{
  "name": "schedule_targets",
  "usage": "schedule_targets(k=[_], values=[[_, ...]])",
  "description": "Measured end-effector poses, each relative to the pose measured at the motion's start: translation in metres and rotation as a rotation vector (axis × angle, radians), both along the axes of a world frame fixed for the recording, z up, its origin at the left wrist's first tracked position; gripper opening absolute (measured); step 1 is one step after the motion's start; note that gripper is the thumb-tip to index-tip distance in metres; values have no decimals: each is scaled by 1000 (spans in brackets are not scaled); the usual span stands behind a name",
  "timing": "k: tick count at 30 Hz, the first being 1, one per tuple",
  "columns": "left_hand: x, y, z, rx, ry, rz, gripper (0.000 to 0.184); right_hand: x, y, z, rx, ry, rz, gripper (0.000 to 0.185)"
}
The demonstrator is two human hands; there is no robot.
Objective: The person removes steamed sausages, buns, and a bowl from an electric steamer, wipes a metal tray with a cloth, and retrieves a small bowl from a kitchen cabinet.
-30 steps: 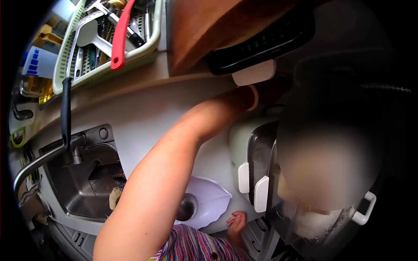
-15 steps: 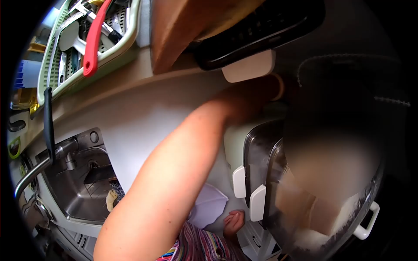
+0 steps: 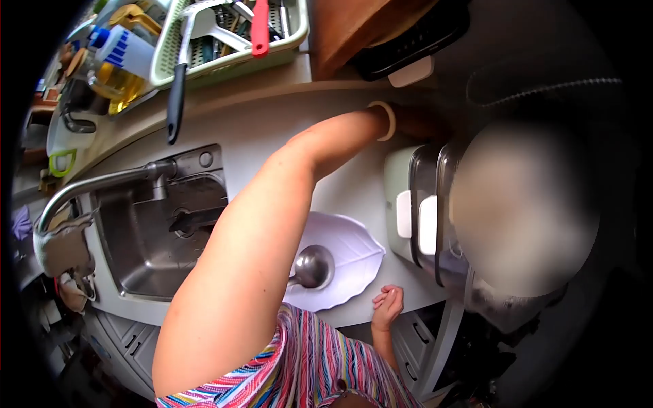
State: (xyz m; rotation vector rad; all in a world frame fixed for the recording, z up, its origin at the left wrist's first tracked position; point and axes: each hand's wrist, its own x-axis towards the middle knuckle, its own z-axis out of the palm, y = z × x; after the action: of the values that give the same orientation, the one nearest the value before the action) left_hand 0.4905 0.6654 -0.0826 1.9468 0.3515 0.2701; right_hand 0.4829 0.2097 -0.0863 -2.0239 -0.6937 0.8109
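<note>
My left arm stretches across the counter [image 3: 347, 183], with a pale bangle at the wrist. My left hand [image 3: 423, 124] is in deep shadow behind the lidded container [image 3: 396, 177]; its fingers and anything in them cannot be made out. By the counter's front edge, my right hand [image 3: 388, 304] is loosely curled, fingers together, with nothing seen in it. Left of it lies a pale lilac leaf-shaped plate [image 3: 357, 262] with a metal ladle [image 3: 314, 266] on it. Dark-rimmed clear lids with white clips [image 3: 427, 224] stand beside the container.
A steel sink [image 3: 146, 262] with a curved faucet [image 3: 102, 178] is at left. A green utensil basket [image 3: 231, 64] holds a red-handled tool [image 3: 260, 30]. An oil bottle [image 3: 119, 78] stands at upper left. A blurred pale round shape [image 3: 524, 211] covers the right side.
The view has shifted, so the basket and sink sit farther right and the plate and ladle show more fully. My left arm still reaches to the dark back area; my right hand remains curled.
</note>
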Motion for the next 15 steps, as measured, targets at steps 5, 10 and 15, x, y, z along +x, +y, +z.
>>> schedule_targets(k=[5, 10, 15], values=[[-70, -20, 10, 248, 142, 58, 43, 0, -1, 0, 42, -25, 34, 27], [-145, -41, -27, 435, 1, -214, 37, -3, -2, 0, 81, 21, -8, 28], [-209, -80, -23, 520, -27, -272, 41, -32, 17, 39, -172, 664, 27, 42]])
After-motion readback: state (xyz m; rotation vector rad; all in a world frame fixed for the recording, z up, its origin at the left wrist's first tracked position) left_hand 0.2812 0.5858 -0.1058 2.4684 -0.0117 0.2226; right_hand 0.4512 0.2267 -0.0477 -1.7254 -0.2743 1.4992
